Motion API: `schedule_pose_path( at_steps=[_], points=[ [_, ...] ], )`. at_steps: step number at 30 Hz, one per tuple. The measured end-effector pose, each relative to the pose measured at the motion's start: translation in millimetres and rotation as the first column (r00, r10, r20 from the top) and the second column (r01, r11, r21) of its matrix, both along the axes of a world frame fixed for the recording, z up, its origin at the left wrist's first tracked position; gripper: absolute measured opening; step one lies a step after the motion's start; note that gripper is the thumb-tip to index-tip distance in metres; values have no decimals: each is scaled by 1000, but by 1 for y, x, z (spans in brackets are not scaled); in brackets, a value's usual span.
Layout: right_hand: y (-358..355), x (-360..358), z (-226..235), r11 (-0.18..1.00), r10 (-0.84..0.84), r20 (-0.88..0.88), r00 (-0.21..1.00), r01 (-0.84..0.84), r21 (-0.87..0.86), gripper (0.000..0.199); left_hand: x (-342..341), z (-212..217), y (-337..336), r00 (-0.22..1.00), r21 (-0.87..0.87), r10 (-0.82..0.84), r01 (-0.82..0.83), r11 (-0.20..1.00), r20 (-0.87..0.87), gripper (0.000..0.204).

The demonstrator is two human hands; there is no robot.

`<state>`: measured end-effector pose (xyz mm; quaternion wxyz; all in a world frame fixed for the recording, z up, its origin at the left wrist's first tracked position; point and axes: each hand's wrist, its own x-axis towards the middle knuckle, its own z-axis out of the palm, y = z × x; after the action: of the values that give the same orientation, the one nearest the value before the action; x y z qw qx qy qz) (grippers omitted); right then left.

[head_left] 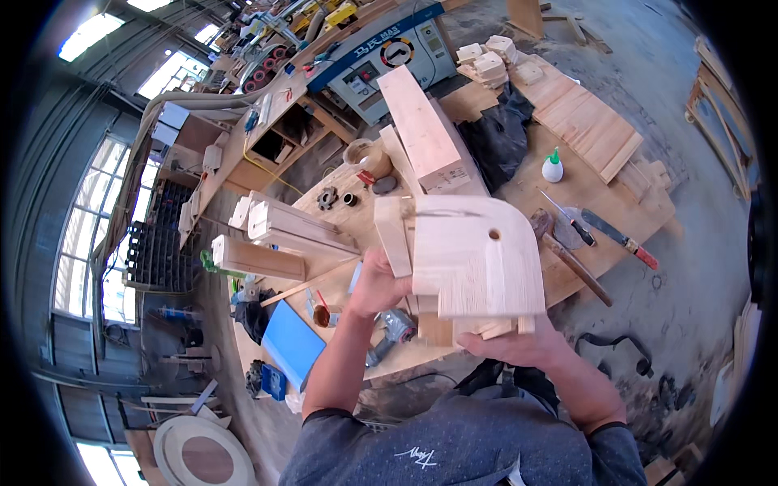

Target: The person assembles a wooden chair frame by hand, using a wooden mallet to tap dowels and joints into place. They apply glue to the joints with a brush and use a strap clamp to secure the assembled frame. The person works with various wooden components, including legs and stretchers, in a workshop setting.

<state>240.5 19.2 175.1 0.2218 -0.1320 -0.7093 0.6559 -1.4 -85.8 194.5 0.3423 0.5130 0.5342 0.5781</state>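
Note:
Both my hands hold up a pale wooden workpiece [478, 271] above the workbench. It has one rounded corner, a stepped lower edge and a small dark round hole near its upper right. My left hand [379, 285] grips it from the left, beside an angled wooden arm [392, 235] that sticks out of the piece. From below, my right hand [523, 344] supports the lower right edge; its fingers are partly hidden under the wood. Just behind the workpiece lies a thick wooden beam [425, 134] across the bench.
On the workbench [324, 212], a file [604, 227], a screwdriver [579, 231], a hammer [579, 271] and a white glue bottle [553, 168] lie or stand to the right. Leftward are upright wooden blocks [296, 227] and a blue folder-like sheet [292, 342]. A blue machine [389, 61] stands behind.

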Motion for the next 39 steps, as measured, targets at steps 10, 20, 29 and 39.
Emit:
schedule_pose_path(
  at_steps=[10, 20, 29, 39],
  points=[
    [-34, -2, -11, 996, -77, 15, 997, 78, -43, 101, -2, -53, 3, 880, -230, 226, -138, 963, 418, 50],
    [-41, 0, -23, 729, -301, -239, 923, 385, 566, 114, 13, -48, 41, 927, 287, -265, 186, 940, 266, 43],
    [-49, -7, -27, 670, -309, -348, 885, 462, 581, 107, 0, -54, 46, 947, 371, -317, 276, 887, 52, 37],
    [-45, -12, -34, 881, -227, -285, 931, 321, 347, 104, -2, -46, 42, 970, 305, -239, 213, 928, 48, 43]
  ],
)
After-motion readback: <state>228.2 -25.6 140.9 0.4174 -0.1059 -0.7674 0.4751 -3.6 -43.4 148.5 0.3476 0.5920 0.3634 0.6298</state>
